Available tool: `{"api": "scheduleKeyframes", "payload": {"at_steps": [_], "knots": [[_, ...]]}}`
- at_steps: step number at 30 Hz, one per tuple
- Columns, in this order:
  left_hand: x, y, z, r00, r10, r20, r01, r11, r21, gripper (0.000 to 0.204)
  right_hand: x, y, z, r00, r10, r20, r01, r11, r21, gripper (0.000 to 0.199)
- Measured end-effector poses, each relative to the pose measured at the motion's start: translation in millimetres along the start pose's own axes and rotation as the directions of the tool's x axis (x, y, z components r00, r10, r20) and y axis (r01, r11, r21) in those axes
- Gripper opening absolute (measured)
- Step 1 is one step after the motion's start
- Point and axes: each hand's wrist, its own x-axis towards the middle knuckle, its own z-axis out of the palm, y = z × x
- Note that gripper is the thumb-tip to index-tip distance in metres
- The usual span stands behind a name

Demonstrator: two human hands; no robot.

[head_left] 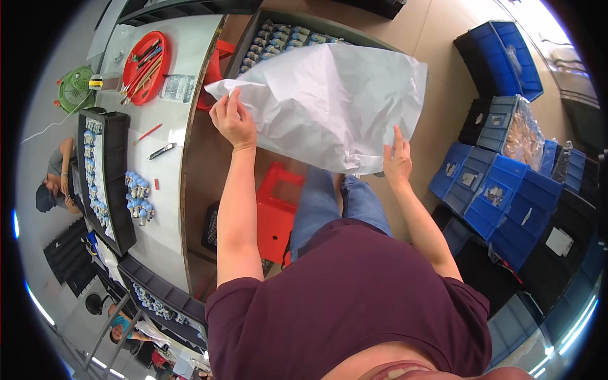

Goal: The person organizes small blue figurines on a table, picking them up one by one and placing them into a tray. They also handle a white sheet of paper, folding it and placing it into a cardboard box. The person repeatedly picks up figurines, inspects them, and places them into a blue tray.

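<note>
A large crumpled sheet of white paper (329,101) is spread in front of me, over a dark tray (253,39) filled with several small blue-and-white parts. My left hand (232,120) pinches the sheet's left corner. My right hand (397,161) grips its lower right edge, fingers up against the paper. The sheet hides most of the tray; only the tray's far rows of parts show above it.
A white workbench (171,209) on the left carries a round red tray (147,66) of tools, black trays of small parts (104,171) and loose pens. A red stool (275,212) stands by my legs. Stacked blue crates (500,196) line the right. Other people sit at far left.
</note>
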Motion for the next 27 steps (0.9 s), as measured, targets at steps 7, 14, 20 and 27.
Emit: {"api": "scheduleKeyframes", "payload": {"at_steps": [7,14,20,27], "knots": [[-36.6,-51.9,81.9,0.898,-0.211,0.386,0.087,0.945,0.314,0.034,10.3,3.5,49.0,0.953,0.259,0.154,-0.210,0.938,-0.275,0.063],[-54.0,-36.0,127.6,0.722,-0.141,0.677,-0.028,0.972,0.232,0.053,26.9,-6.7,88.9,0.858,0.464,0.220,-0.375,0.858,-0.351,0.068],[-60.3,-78.2,152.8,0.581,-0.129,0.804,-0.227,0.923,0.312,0.056,35.5,-4.7,102.6,0.851,0.468,0.238,-0.367,0.855,-0.366,0.067],[-51.2,-125.3,159.7,0.555,-0.107,0.825,-0.339,0.877,0.342,0.058,47.7,-4.3,85.3,0.870,0.389,0.302,-0.195,0.835,-0.514,0.064]]}}
